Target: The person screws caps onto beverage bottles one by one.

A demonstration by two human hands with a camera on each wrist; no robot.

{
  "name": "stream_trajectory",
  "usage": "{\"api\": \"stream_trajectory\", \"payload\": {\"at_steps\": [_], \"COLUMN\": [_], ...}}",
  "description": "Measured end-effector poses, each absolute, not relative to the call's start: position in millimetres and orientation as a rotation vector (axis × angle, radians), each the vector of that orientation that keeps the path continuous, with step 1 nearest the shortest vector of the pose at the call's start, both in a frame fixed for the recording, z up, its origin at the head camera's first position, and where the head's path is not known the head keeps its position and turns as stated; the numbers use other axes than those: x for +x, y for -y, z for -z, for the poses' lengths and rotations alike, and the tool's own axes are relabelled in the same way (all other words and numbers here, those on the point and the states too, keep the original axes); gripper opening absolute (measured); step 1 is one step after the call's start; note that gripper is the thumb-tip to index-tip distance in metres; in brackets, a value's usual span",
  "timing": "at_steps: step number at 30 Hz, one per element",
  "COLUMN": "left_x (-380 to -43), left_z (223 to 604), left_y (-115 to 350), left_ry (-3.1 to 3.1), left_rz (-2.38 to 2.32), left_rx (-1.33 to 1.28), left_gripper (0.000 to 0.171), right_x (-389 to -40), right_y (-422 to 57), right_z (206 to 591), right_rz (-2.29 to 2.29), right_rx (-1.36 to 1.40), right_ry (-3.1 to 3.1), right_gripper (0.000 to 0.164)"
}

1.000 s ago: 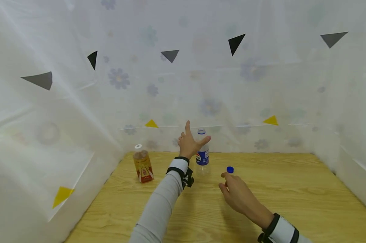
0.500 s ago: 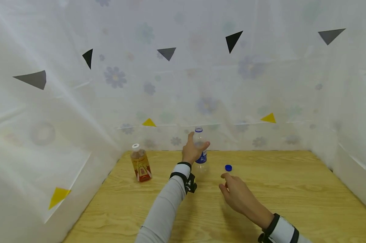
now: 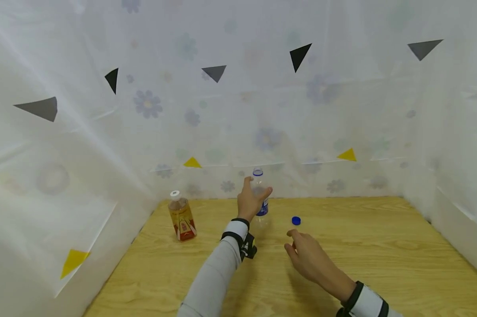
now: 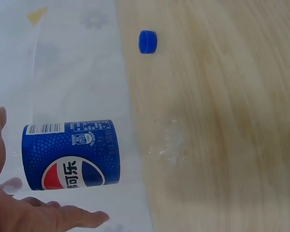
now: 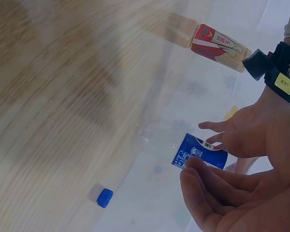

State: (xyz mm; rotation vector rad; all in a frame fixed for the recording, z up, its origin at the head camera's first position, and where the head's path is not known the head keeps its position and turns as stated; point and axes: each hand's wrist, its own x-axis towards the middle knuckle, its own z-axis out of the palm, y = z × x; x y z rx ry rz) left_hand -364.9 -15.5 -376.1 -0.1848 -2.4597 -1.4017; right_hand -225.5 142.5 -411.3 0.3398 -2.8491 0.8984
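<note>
An uncapped, clear plastic cola bottle (image 3: 263, 208) with a blue label stands upright toward the back of the table. My left hand (image 3: 249, 201) is around its upper part, thumb on the right side and index finger on the left. In the left wrist view, the label of the cola bottle (image 4: 71, 154) shows beyond the thumb, and a lower finger sticks out straight below it. My right hand (image 3: 309, 257) hovers over the table with loosely bent fingers, holding nothing. A blue bottle cap (image 3: 296, 220) lies just beyond its fingertips, to the right of the bottle.
A white-capped drink bottle (image 3: 183, 220) with amber contents stands to the left of my left forearm. The wooden table (image 3: 361, 246) ends at a pale flowered plastic sheet (image 3: 286, 110) behind, with similar sheeting on both sides.
My left hand's spread thumb and index finger have drawn in around the cola bottle. My right hand has stayed nearly in place. The head view has shifted slightly.
</note>
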Motion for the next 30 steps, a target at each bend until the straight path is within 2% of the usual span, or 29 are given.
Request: {"api": "stream_trajectory", "payload": {"at_steps": [7,14,30], "left_x": [-359.0,-335.4,-285.1], "left_z": [363.8,348.9,361.0], "left_y": [18.8,20.1,24.5], "left_ry": [2.419,2.423,2.509], "left_rz": [1.357,1.347,1.387], "left_rx": [-0.312,-0.392,-0.503], "left_gripper": [0.075,0.074,0.073], "right_x": [-225.9,-225.5,-225.5], "right_y": [-145.0,-147.1,-154.9], "right_z": [411.9,415.3,419.1], "right_rz": [-0.91,-0.887,-0.924], "right_rx": [0.337,0.342,0.324], "right_ry": [2.838,2.83,2.857], "right_gripper": [0.032,0.032,0.034]}}
